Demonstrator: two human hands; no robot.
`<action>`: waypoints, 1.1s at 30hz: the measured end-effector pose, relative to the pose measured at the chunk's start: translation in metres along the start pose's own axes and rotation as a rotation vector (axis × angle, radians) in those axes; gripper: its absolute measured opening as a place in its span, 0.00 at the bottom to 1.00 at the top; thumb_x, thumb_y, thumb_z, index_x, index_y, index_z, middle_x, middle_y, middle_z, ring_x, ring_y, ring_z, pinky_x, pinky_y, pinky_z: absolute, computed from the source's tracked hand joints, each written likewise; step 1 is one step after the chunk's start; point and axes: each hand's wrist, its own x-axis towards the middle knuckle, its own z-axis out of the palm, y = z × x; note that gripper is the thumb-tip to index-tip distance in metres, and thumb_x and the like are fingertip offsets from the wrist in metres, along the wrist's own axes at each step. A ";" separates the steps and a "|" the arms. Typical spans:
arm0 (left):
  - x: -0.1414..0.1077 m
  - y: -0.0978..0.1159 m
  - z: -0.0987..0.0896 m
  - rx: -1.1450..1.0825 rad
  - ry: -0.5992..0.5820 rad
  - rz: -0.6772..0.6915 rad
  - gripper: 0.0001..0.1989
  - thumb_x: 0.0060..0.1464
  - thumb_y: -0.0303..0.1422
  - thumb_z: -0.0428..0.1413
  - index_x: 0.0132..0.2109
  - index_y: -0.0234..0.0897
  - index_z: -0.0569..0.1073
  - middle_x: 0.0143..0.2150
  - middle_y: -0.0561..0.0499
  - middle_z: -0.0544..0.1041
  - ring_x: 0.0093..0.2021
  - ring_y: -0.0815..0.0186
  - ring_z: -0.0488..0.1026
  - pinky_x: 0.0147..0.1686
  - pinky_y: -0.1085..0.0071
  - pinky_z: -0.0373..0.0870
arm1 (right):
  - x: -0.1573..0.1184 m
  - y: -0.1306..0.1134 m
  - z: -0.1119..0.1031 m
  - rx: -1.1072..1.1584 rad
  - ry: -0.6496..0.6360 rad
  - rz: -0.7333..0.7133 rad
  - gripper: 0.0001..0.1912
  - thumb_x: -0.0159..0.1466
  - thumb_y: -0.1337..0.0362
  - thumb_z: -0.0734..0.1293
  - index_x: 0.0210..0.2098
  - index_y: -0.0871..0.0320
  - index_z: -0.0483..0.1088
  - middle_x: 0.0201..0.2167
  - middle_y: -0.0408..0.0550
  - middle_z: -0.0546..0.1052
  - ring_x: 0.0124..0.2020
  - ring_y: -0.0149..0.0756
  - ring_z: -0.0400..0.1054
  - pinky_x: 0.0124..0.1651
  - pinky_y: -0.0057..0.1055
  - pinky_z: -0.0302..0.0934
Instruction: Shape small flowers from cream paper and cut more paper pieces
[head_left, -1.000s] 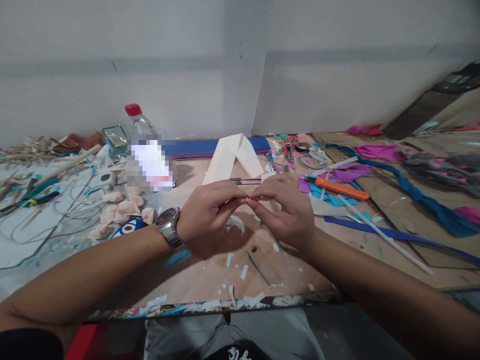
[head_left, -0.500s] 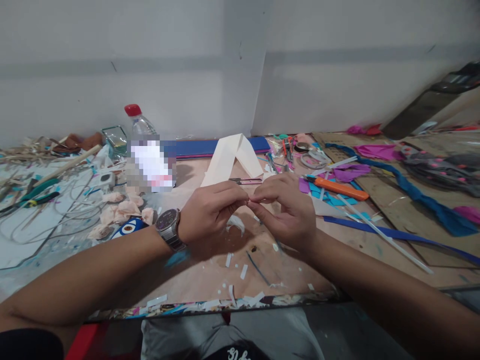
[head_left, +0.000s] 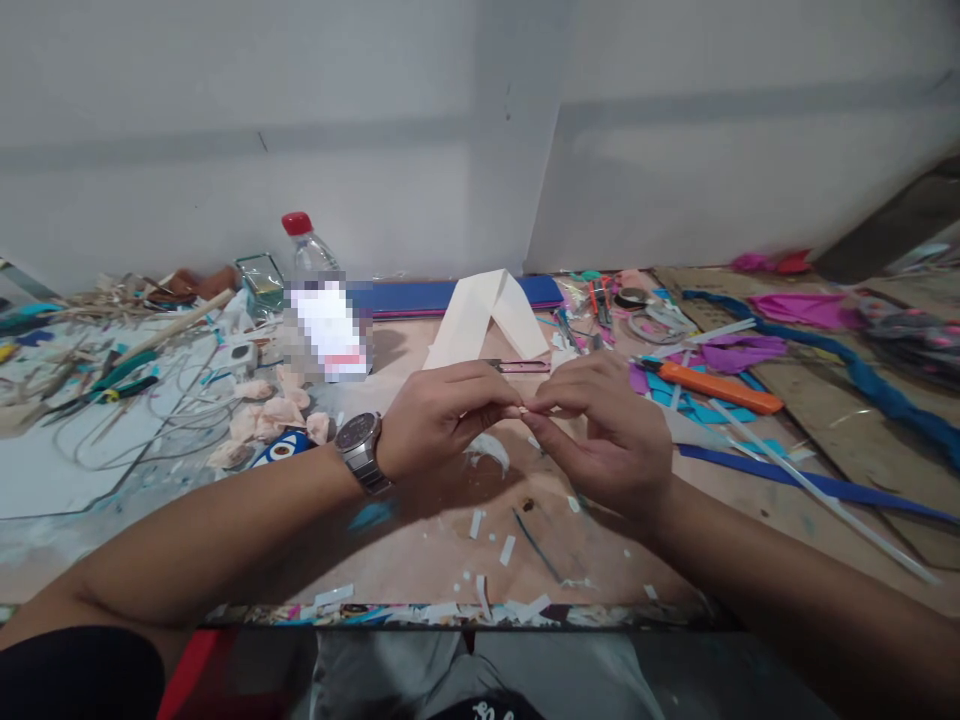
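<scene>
My left hand (head_left: 442, 415), with a watch (head_left: 361, 450) on its wrist, is closed in a pinch. Its fingertips meet those of my right hand (head_left: 611, 435), also pinched, above the middle of the worktable (head_left: 450, 540). Whatever lies between the fingertips is tiny and mostly covered; I cannot make it out. Just beyond the hands lies a pinkish cutter (head_left: 521, 367). Behind it a folded cream paper strip (head_left: 472, 310) stands like a peak. Small white scraps (head_left: 508, 550) and a thin dark strip (head_left: 536, 545) lie below the hands.
On the left stand a red-capped bottle (head_left: 309, 250) and a lit phone-like screen (head_left: 326, 325), partly blurred; pliers (head_left: 124, 385) and peach-coloured crumpled pieces (head_left: 259, 420) lie nearby. To the right are an orange utility knife (head_left: 720, 388), a blue strip (head_left: 795, 480) and cardboard (head_left: 817, 430).
The view has turned a little to the left, so everything sits further right in the picture. Both hands keep their fingertips together in nearly the same pose.
</scene>
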 end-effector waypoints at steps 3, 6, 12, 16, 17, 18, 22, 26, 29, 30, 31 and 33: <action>0.000 -0.001 0.000 0.005 0.014 0.012 0.06 0.69 0.32 0.58 0.45 0.37 0.80 0.39 0.46 0.83 0.40 0.67 0.79 0.42 0.70 0.76 | -0.001 -0.002 0.000 -0.020 0.004 0.010 0.05 0.65 0.66 0.74 0.38 0.50 0.76 0.32 0.44 0.81 0.37 0.42 0.74 0.46 0.44 0.64; 0.000 -0.002 0.000 0.016 0.025 0.027 0.06 0.68 0.32 0.58 0.45 0.37 0.80 0.39 0.46 0.83 0.40 0.67 0.79 0.41 0.70 0.76 | 0.001 -0.003 -0.001 -0.029 -0.011 0.003 0.05 0.65 0.66 0.73 0.37 0.51 0.74 0.31 0.44 0.79 0.37 0.42 0.73 0.45 0.44 0.63; 0.003 0.000 -0.001 0.006 0.028 0.003 0.05 0.66 0.33 0.61 0.43 0.36 0.78 0.37 0.47 0.81 0.37 0.68 0.77 0.38 0.72 0.74 | 0.004 -0.003 -0.001 0.011 -0.063 -0.021 0.04 0.66 0.67 0.71 0.37 0.53 0.71 0.31 0.44 0.77 0.35 0.39 0.71 0.45 0.42 0.60; 0.003 0.004 -0.003 -0.020 0.041 0.021 0.03 0.66 0.31 0.61 0.43 0.35 0.78 0.37 0.48 0.81 0.35 0.69 0.76 0.37 0.72 0.74 | 0.004 -0.003 -0.001 0.023 -0.087 -0.014 0.04 0.67 0.67 0.69 0.37 0.52 0.70 0.31 0.43 0.77 0.36 0.39 0.71 0.47 0.42 0.59; 0.003 0.004 -0.003 -0.027 0.044 0.044 0.02 0.66 0.29 0.61 0.44 0.36 0.78 0.37 0.47 0.82 0.37 0.68 0.77 0.38 0.72 0.75 | 0.004 -0.004 -0.001 0.022 -0.087 -0.008 0.04 0.67 0.67 0.68 0.36 0.52 0.69 0.31 0.43 0.76 0.36 0.39 0.71 0.47 0.43 0.59; 0.003 0.005 -0.003 -0.031 0.045 0.068 0.02 0.66 0.27 0.60 0.45 0.36 0.78 0.38 0.47 0.83 0.39 0.68 0.78 0.38 0.72 0.75 | 0.003 -0.004 -0.001 0.022 -0.085 -0.003 0.04 0.67 0.67 0.68 0.36 0.52 0.69 0.31 0.43 0.76 0.36 0.39 0.71 0.47 0.43 0.59; 0.003 0.005 -0.003 -0.021 0.053 0.116 0.04 0.65 0.26 0.60 0.46 0.37 0.78 0.40 0.47 0.84 0.41 0.68 0.80 0.38 0.73 0.77 | 0.002 -0.006 0.000 0.018 -0.077 0.011 0.04 0.68 0.67 0.66 0.37 0.53 0.67 0.32 0.43 0.75 0.37 0.38 0.70 0.48 0.42 0.58; 0.003 0.004 -0.003 -0.011 0.067 0.133 0.04 0.65 0.25 0.60 0.45 0.36 0.78 0.39 0.46 0.84 0.40 0.68 0.80 0.37 0.74 0.78 | 0.002 -0.004 0.001 0.033 -0.065 -0.002 0.04 0.68 0.67 0.67 0.37 0.54 0.67 0.32 0.43 0.74 0.36 0.38 0.69 0.48 0.42 0.58; 0.003 0.004 -0.003 -0.002 0.067 0.114 0.03 0.65 0.26 0.60 0.45 0.36 0.78 0.38 0.46 0.83 0.39 0.68 0.79 0.37 0.74 0.78 | 0.002 -0.002 0.002 0.055 -0.053 -0.009 0.04 0.68 0.67 0.69 0.37 0.54 0.69 0.32 0.43 0.75 0.36 0.37 0.70 0.47 0.41 0.59; 0.003 0.004 -0.003 0.001 0.069 0.104 0.03 0.65 0.26 0.60 0.44 0.36 0.78 0.38 0.47 0.83 0.38 0.68 0.79 0.37 0.73 0.78 | 0.002 -0.001 0.002 0.062 -0.048 -0.009 0.04 0.67 0.67 0.70 0.38 0.53 0.69 0.32 0.43 0.76 0.36 0.37 0.70 0.47 0.41 0.59; 0.003 0.005 -0.003 0.004 0.072 0.097 0.02 0.65 0.26 0.60 0.44 0.36 0.78 0.37 0.47 0.83 0.38 0.68 0.79 0.37 0.73 0.78 | 0.002 -0.001 0.002 0.065 -0.043 -0.007 0.05 0.67 0.67 0.70 0.38 0.53 0.70 0.32 0.43 0.76 0.36 0.37 0.70 0.47 0.41 0.60; 0.003 0.005 -0.003 0.009 0.074 0.089 0.02 0.65 0.26 0.60 0.44 0.36 0.78 0.37 0.47 0.82 0.38 0.68 0.78 0.37 0.72 0.77 | 0.001 0.001 0.002 0.068 -0.034 -0.003 0.05 0.67 0.67 0.72 0.39 0.53 0.71 0.33 0.43 0.77 0.37 0.38 0.71 0.47 0.41 0.60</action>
